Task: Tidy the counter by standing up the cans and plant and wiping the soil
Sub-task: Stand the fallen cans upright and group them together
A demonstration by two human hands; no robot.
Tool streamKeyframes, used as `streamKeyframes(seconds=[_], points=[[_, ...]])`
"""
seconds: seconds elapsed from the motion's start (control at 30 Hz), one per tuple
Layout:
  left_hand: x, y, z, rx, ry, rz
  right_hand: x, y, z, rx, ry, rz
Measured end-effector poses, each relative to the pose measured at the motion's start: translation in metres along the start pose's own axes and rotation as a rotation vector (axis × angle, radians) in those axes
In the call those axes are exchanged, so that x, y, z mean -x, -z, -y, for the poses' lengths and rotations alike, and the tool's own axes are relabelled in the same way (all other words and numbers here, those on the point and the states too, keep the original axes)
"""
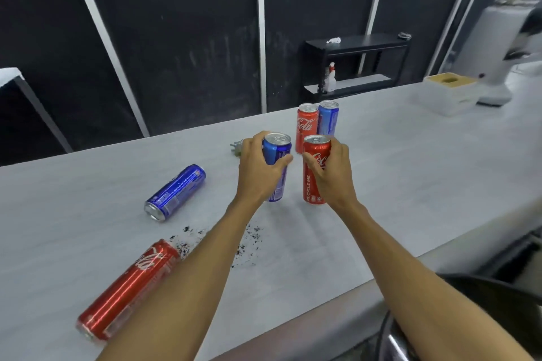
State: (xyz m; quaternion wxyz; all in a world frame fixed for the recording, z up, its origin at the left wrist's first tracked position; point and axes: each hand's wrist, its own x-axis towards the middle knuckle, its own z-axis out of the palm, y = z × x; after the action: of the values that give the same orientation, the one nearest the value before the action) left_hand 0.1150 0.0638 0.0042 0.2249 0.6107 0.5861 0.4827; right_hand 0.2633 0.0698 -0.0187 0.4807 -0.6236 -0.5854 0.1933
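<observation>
My left hand (258, 168) grips an upright blue can (278, 152) at the middle of the grey counter (410, 161). Beside it, my right hand (331, 173) grips an upright red cola can (315, 161). Behind them stand another red can (306, 124) and another blue can (329, 117), touching each other. A blue can (176, 192) lies on its side to the left. A red can (129, 287) lies on its side near the front left. Dark soil (246, 246) is scattered between my forearms and around the lying red can. A small grey-green plant (238, 146) peeks out behind my left hand, mostly hidden.
A white box with a tan top (450, 91) and a white appliance base (495, 88) sit at the counter's far right. A black shelf (355, 64) with a spray bottle stands behind the counter. A dark rounded object (469, 316) is at the near right edge.
</observation>
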Motion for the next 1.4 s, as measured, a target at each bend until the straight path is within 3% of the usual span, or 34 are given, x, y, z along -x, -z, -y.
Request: streamKeyframes(seconds=[0.6,1.4], points=[[-0.045,-0.116,-0.002,0.131,0.052,0.026,-0.083,0.028,-0.066,-0.030,-0.016,-0.042],[-0.083,-0.161,0.018,0.080,-0.034,-0.146,-0.143,0.009,-0.096,-0.077,0.000,0.018]])
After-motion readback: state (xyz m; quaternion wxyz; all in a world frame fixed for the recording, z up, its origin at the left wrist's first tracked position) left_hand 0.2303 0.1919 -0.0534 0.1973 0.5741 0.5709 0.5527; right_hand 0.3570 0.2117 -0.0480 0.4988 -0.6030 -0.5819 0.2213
